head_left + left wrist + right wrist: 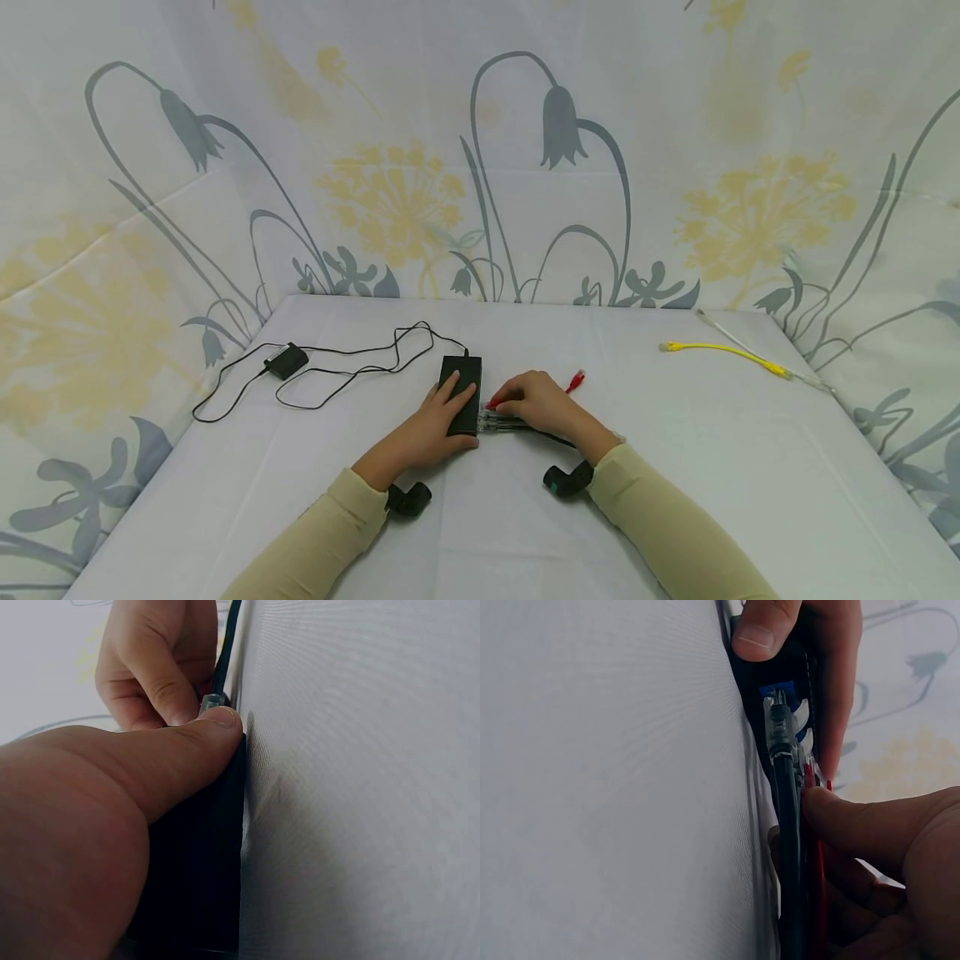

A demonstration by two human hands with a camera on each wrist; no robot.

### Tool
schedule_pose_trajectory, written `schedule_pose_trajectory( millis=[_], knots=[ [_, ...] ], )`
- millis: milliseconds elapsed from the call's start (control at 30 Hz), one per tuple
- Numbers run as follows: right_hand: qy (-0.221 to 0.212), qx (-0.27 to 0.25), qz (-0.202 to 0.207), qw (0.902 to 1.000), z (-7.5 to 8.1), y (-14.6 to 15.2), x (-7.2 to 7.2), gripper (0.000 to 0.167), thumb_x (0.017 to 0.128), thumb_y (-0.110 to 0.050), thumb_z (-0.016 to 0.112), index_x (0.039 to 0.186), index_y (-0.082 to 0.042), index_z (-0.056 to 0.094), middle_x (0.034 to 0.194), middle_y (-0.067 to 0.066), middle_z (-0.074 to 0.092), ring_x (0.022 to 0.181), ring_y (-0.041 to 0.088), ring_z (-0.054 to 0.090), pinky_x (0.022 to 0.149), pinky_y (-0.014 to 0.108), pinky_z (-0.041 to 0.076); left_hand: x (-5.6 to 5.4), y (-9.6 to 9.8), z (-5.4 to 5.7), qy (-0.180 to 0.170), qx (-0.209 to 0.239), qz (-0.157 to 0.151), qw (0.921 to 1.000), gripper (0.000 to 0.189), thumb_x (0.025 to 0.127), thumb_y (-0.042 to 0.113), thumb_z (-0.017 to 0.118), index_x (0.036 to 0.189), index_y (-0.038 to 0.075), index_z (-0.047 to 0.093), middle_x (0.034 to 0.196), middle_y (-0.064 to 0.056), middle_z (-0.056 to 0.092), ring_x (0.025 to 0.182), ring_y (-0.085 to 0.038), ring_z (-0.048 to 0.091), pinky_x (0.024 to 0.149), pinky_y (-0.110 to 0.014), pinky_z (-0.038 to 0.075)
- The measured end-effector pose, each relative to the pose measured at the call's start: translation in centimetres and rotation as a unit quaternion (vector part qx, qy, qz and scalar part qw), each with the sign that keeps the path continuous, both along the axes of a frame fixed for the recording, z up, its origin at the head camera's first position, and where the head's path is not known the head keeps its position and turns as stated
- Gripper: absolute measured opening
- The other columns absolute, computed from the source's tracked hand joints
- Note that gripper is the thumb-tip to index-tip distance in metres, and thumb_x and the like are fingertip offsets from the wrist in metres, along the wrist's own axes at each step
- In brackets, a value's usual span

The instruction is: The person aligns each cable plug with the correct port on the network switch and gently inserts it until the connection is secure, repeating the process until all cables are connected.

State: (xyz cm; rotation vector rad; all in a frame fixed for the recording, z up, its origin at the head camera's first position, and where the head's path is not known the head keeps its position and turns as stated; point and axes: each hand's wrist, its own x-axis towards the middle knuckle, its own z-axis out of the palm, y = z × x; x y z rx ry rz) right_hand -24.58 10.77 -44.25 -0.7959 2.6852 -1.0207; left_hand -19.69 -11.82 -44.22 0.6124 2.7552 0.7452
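Observation:
A black network switch (462,377) lies flat on the table, its long side with the ports facing right. My left hand (438,421) holds it, fingers spread over the top and thumb against the near end. Close to the ports, my right hand (537,404) pinches a red network cable (817,881) by its plug between thumb and fingers. The red cable's other plug (576,381) sticks out beyond that hand. Beside the pinched plug, a dark network cable (786,825) runs into a port, its clear plug (779,727) seated there. The right fingertips partly hide the red plug.
A power adapter (287,361) lies at the left, its thin black cord (352,375) looping to the switch's far end. At the right back lie a yellow network cable (723,350) and a white cable (720,329). A flowered curtain (510,208) stands behind the table.

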Motion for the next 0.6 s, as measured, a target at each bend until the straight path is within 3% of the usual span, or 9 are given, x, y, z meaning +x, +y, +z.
schedule_pose_trajectory(
  millis=[600],
  knots=[
    [0.011, 0.018, -0.003, 0.9998, -0.39, -0.37, -0.09, 0.011, 0.091, -0.019, 0.068, 0.097, -0.018, 0.077, 0.094, -0.006, 0.074, 0.094, 0.012, 0.064, 0.083, 0.034, 0.051, -0.12, 0.02, -0.17, 0.004, -0.002, 0.000, 1.0000, 0.082, 0.090, 0.048, 0.065, 0.156, 0.023, 0.023, 0.165, -0.008, 0.001, 0.149, -0.044, 0.005, 0.111, -0.060, 0.029]
  ],
)
